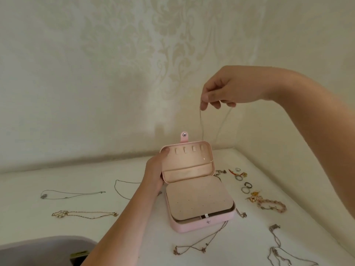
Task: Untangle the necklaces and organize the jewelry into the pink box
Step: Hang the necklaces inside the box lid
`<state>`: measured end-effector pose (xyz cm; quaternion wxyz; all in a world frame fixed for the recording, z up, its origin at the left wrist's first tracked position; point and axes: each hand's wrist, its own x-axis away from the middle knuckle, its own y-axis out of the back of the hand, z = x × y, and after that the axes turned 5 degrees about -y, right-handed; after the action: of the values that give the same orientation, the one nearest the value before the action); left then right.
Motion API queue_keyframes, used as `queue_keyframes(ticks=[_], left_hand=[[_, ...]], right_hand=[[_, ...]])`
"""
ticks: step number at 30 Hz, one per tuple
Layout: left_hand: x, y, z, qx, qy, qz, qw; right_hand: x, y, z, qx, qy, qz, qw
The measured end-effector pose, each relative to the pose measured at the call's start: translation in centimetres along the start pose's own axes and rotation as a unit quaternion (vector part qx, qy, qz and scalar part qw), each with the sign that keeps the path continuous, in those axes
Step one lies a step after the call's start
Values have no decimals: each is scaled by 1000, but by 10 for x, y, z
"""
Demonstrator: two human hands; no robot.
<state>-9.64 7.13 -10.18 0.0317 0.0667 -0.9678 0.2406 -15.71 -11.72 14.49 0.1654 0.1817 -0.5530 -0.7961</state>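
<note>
The right grip (230, 87) pinches a thin necklace (201, 123) whose 2 strands hang below it, over the open pink box (199, 225) on the worktop (57, 227), while the left grip (155, 169) holds the lid (184, 162) by its edge.

Left hand (153, 170) grips the open pink box (199, 204) lid; right hand (226, 89) pinches a dangling necklace (201, 121)

One pink box (180, 227), two hands (154, 170) (227, 89), four rings (238, 177).
</note>
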Motion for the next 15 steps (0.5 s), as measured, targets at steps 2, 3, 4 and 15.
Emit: queue_keyframes(ticks=[2,3,4,15], left_hand=[[2,1,-1,19,6,36,999],[2,2,-2,25,9,51,998],[2,2,-1,28,10,62,998],[-6,4,0,33,13,66,997]], right_hand=[[-15,-5,0,-9,9,-9,1000],[-22,-8,-1,-16,11,-12,1000],[-30,-13,-2,-22,12,-14,1000],[-93,-56,-20,-124,19,-27,992]])
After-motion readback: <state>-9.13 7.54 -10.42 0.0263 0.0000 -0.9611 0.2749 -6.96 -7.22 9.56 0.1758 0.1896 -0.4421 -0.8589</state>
